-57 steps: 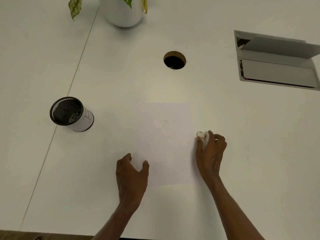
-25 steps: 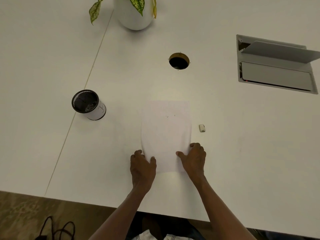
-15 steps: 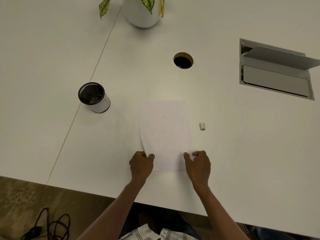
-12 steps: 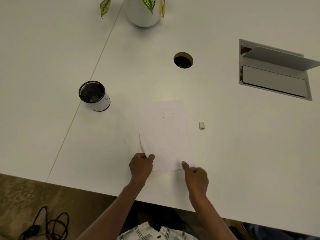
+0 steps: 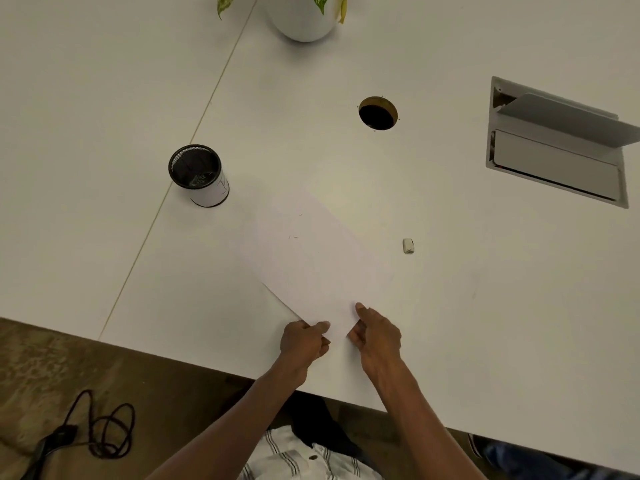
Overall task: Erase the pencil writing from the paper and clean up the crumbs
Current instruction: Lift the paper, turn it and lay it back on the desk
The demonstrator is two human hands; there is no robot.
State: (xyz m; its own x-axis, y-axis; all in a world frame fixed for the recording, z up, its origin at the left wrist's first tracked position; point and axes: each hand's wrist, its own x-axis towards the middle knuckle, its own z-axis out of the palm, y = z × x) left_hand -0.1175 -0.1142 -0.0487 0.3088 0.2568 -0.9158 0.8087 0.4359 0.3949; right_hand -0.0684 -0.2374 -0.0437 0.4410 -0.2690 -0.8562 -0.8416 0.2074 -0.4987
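Observation:
A white sheet of paper (image 5: 311, 261) is turned at an angle, its far end pointing towards the cup, and its near corner is pinched between both hands. My left hand (image 5: 303, 344) grips the near edge from the left and my right hand (image 5: 375, 336) grips it from the right, thumb on top. A few dark specks (image 5: 293, 237) lie on the sheet's upper part. A small white eraser (image 5: 408, 245) rests on the white table (image 5: 485, 306) to the right of the paper, apart from both hands.
A black mesh cup (image 5: 199, 174) stands left of the paper. A round cable hole (image 5: 377, 113) and a grey flip-up socket box (image 5: 557, 147) sit farther back. A white plant pot (image 5: 304, 15) is at the far edge. The table's near edge runs under my forearms; a cable (image 5: 100, 434) lies on the floor.
My right hand left the eraser on the table and came to the paper's near edge. Both hands took hold of the sheet, drew close together and swung it counter-clockwise towards the cup.

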